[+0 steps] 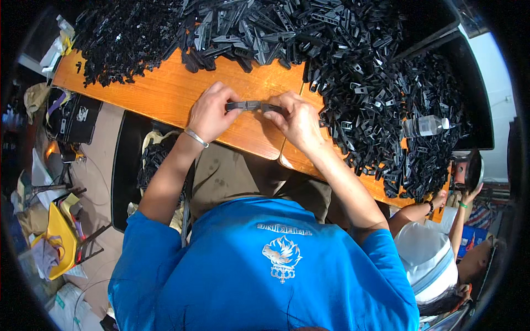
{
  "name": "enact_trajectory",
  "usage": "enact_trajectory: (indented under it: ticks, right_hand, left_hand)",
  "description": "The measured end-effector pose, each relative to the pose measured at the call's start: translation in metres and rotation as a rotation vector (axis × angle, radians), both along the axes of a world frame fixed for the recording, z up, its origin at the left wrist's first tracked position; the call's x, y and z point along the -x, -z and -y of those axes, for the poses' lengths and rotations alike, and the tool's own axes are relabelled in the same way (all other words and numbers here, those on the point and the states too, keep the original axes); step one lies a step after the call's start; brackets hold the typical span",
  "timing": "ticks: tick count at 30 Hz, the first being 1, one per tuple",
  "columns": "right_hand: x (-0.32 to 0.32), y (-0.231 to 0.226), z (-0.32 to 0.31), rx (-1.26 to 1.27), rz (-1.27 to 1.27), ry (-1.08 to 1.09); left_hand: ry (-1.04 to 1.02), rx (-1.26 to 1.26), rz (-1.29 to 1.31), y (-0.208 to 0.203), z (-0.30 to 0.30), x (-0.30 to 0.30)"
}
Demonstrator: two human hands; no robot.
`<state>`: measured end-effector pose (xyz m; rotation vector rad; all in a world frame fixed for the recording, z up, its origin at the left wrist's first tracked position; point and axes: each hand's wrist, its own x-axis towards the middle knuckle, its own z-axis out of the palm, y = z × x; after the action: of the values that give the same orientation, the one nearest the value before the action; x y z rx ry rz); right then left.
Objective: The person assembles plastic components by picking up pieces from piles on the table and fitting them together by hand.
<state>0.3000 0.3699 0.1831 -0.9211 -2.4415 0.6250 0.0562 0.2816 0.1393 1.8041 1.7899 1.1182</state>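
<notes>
Both hands meet over the near edge of the wooden table point(165, 83). Between them lies a narrow black plastic piece point(251, 105), held level from side to side. My left hand point(211, 110), with a metal bracelet at its wrist, pinches the left end. Around the right end close the thumb and fingers of my right hand point(298, 118). At the middle the piece shows a lighter grey section; whether it is one part or two fitted together I cannot tell. My fingers hide both ends.
Behind my hands spreads a heap of long black plastic parts point(248, 33). Smaller black parts point(121, 44) fill the far left, and more point(381, 116) the right, with a clear plastic bottle point(428, 126) on them. A co-worker's arm point(414, 215) reaches in at right. A yellow chair point(61, 243) stands left.
</notes>
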Motion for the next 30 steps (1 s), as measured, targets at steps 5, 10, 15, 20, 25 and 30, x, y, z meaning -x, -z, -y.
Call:
enact_trajectory:
  ticks: [5, 10, 15, 20, 25, 30]
  right_hand:
    - [0.019, 0.026, -0.005, -0.055, -0.15, -0.015]
    - [0.017, 0.033, -0.018, -0.006, -0.112, -0.048]
    - [0.025, 0.033, -0.022, 0.007, -0.126, -0.111]
    - [0.048, 0.04, -0.032, -0.114, -0.099, -0.177]
    - [0.018, 0.036, -0.007, -0.046, -0.025, -0.159]
    - [-0.095, -0.005, 0.039, -0.13, 0.003, 0.191]
  left_hand:
    - [-0.046, -0.022, -0.116, -0.001, 0.002, -0.001]
    - [-0.047, -0.038, -0.051, 0.004, 0.004, -0.003]
    - [-0.027, -0.091, -0.048, 0.003, -0.001, -0.01]
    - [-0.049, -0.102, 0.004, 0.01, -0.007, -0.006]
    - [0.045, 0.05, -0.199, -0.014, 0.015, 0.011]
    - [-0.122, 0.371, -0.21, -0.06, 0.114, 0.104]
